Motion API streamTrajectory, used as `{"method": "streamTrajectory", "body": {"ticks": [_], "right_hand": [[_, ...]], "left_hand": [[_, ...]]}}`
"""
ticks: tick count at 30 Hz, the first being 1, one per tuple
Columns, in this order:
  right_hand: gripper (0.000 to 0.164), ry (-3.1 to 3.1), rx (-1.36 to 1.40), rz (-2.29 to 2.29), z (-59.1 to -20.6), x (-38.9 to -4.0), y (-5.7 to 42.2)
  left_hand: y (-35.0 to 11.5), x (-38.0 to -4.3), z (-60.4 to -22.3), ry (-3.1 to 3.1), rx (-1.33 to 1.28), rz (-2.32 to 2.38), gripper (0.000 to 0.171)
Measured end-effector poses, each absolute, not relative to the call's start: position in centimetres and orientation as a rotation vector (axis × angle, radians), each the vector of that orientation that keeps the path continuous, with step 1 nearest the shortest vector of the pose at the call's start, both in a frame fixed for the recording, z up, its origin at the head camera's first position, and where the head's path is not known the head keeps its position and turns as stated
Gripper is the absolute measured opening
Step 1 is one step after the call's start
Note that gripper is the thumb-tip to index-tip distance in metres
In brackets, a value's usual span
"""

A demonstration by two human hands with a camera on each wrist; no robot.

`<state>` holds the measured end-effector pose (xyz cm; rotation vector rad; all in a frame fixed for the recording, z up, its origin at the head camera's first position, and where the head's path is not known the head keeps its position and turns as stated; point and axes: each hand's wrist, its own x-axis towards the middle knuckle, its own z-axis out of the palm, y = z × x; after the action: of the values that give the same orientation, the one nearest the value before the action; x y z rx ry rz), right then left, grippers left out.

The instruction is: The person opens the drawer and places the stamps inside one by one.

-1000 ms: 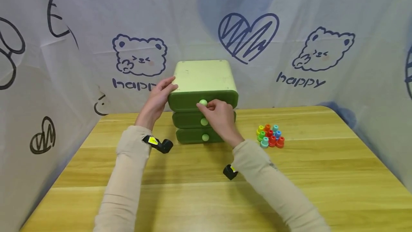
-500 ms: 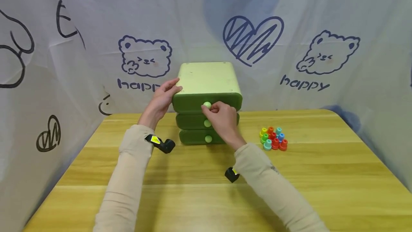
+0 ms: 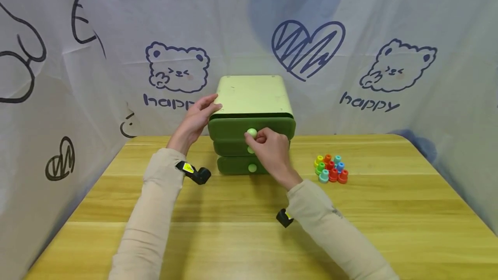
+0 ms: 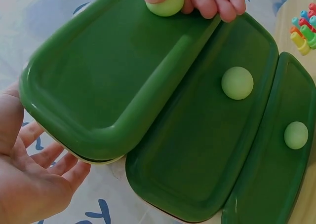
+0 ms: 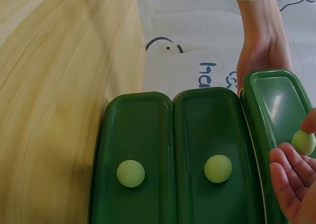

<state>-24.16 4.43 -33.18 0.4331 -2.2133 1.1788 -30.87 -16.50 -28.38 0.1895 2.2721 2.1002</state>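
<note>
A small cabinet (image 3: 249,94) with a pale green top and three dark green drawers stands at the back of the table. My right hand (image 3: 271,147) pinches the round light green knob (image 3: 252,133) of the top drawer (image 3: 227,128) between thumb and fingers. That drawer sticks out slightly, with a dark gap under the cabinet's top. My left hand (image 3: 194,119) rests against the cabinet's upper left side; the left wrist view shows its fingers (image 4: 47,157) fairly straight along that side. The middle drawer (image 4: 202,120) and bottom drawer (image 4: 269,169) look closed. The top drawer's inside is hidden.
A cluster of several small coloured peg-like pieces (image 3: 332,168), red, yellow, green and blue, stands right of the cabinet on the wooden table (image 3: 233,237). A white cloth (image 3: 241,20) with drawings hangs close behind the cabinet. Black wrist cameras (image 3: 200,176) jut from both sleeves.
The top drawer has come forward a little, opening a dark gap at its upper edge. My right hand moved toward me with the knob. The left hand stays on the cabinet. The head view shifted slightly.
</note>
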Motion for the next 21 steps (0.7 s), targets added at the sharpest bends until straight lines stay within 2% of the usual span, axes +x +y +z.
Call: {"method": "streamTrajectory", "body": {"ticks": [21], "right_hand": [[0.023, -2.176, 0.503, 1.214, -33.3, -21.3, 5.0]], "left_hand": [[-16.4, -30.7, -28.4, 2.299, 0.173, 2.09, 0.058]]}}
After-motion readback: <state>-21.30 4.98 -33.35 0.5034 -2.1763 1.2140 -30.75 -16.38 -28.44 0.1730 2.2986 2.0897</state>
